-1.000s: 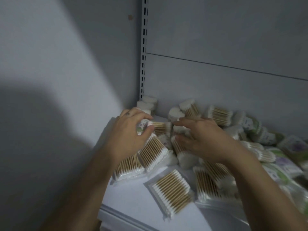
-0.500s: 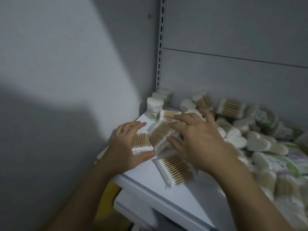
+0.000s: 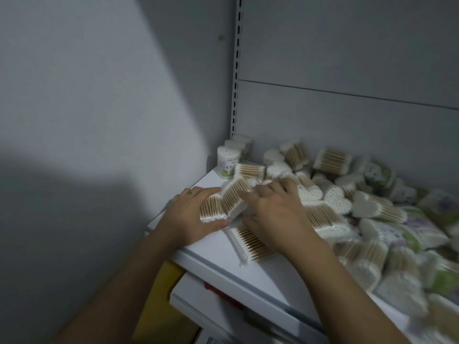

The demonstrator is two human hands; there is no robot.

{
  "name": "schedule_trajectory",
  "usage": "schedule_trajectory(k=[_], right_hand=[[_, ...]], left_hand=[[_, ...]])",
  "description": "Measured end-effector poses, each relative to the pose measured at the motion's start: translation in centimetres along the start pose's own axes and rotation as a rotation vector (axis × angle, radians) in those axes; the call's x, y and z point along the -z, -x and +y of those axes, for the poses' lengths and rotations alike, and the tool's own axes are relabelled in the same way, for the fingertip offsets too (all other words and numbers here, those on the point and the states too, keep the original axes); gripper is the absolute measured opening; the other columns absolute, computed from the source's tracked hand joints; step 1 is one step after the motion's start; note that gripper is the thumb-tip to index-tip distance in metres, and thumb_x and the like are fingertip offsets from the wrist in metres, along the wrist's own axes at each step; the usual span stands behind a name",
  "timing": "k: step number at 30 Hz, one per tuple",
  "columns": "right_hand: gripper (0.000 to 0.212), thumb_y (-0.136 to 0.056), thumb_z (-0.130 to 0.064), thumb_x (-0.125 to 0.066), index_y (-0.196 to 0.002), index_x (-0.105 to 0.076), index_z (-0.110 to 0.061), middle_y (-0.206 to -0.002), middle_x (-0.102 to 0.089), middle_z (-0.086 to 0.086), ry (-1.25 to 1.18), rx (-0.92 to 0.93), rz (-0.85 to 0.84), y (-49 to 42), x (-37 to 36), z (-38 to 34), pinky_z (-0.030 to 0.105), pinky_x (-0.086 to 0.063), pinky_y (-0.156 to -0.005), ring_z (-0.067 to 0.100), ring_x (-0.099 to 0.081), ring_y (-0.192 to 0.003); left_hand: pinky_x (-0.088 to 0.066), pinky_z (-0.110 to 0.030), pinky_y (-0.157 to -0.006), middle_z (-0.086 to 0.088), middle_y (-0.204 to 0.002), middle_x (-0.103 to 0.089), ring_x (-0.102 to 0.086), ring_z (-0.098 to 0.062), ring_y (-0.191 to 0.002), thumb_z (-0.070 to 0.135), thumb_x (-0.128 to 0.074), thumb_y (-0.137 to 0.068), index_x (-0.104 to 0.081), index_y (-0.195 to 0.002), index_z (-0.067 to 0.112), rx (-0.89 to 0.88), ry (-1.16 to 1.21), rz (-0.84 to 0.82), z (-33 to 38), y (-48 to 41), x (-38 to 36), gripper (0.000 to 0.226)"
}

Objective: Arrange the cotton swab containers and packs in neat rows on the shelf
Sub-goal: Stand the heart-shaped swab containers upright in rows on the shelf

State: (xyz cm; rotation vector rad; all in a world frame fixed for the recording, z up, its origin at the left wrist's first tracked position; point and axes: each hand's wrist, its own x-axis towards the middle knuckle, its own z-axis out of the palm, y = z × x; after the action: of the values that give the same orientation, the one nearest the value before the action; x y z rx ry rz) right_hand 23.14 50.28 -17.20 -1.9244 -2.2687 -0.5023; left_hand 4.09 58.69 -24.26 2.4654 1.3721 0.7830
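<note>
The left hand [image 3: 188, 214] pinches a swab pack [image 3: 211, 211]. Just beside it, the right hand [image 3: 275, 212] rests straight fingers on a second pack [image 3: 234, 196].

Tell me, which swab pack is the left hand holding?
The leftmost pack, pinched between thumb and fingers of the left hand; the others lie loose or under the right hand.

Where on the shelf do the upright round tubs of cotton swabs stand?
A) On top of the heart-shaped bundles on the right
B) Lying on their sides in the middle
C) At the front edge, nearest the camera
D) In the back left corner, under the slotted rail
D: the upright tubs stand in a short line in the back left corner of the shelf, just below the slotted rail.
</note>
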Motion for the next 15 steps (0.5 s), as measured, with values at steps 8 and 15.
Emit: schedule_trajectory(k=[8, 15], right_hand=[[0.030, -0.065, -0.019, -0.077, -0.094, -0.074, -0.025, -0.085, -0.065, 0.003, -0.088, -0.110, 0.157, -1.6, 1.9, 1.2, 0.031, -0.048, -0.065, 0.028, -0.066, -0.072], [0.027, -0.084, -0.023, -0.065, -0.109, -0.069, -0.033, -0.109, -0.061, -0.003, -0.245, -0.453, 0.411, 1.5, 6.7, 9.0, 0.036, -0.051, -0.074, 0.026, -0.064, -0.087]], left_hand=[[-0.045, -0.041, -0.097, 0.017, -0.125, -0.045, -0.039, -0.005, -0.116, 0.079, -0.059, -0.066, -0.042, -0.135, 0.051, -0.164, 0.136, -0.028, 2.1, -2.4, 2.5, 0.076], [-0.051, -0.041, -0.080, 0.009, -0.109, -0.057, -0.058, -0.015, -0.094, 0.063, -0.075, -0.067, -0.042, -0.109, 0.034, -0.137, 0.336, 0.004, 10.7, -8.3, 4.0, 0.061]])
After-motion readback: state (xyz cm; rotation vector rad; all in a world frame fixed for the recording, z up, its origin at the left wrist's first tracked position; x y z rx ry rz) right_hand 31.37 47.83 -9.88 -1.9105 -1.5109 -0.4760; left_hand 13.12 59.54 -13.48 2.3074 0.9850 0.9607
